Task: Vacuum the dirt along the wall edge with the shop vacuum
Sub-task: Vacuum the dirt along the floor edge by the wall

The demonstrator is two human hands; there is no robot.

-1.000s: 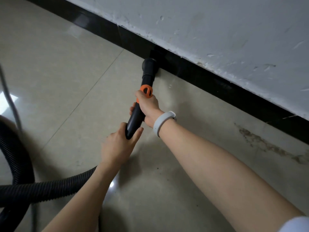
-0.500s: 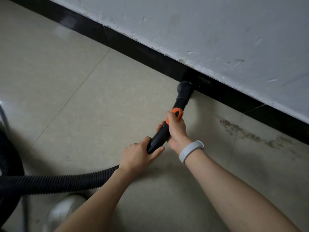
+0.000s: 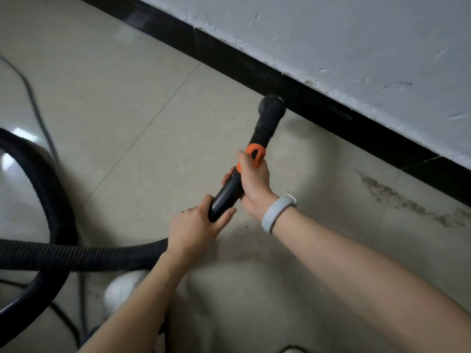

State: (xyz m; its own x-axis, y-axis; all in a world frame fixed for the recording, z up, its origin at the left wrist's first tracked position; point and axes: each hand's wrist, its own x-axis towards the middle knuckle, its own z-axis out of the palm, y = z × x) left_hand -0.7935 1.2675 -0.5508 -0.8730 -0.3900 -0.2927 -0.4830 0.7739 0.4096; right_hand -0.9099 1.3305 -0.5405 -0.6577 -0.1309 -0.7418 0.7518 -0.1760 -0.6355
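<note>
Nozzle [image 3: 272,107] swings back left along the baseboard [image 3: 318,103]; my left hand [image 3: 196,229] and right hand [image 3: 253,180] grasp the wand [image 3: 226,196], dirt streak [image 3: 407,202] remaining.

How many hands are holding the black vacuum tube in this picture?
2. The right hand grips the vacuum tube near its orange ring; the left hand grips its rear end, where the ribbed hose starts. No other hand shows.
</note>
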